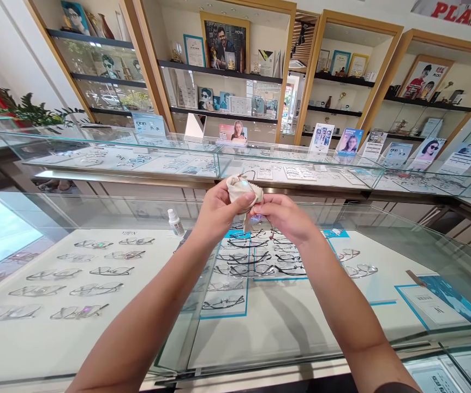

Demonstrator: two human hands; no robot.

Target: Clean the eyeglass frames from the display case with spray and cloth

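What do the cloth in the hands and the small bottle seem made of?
Cloth: probably soft fabric, matte and cream; it bunches into folds with a zigzag edge. Bottle: likely smooth plastic, judging by its white top and pale body, but glass remains possible.

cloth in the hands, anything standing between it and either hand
Nothing visible: the left hand grips the cloth directly, its thumb lying across it, and the right hand has its fingertips at the cloth's right edge.

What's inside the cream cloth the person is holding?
Apparently eyeglasses: a thin dark curve shows above the cloth. Whatever the folds cover is hidden.
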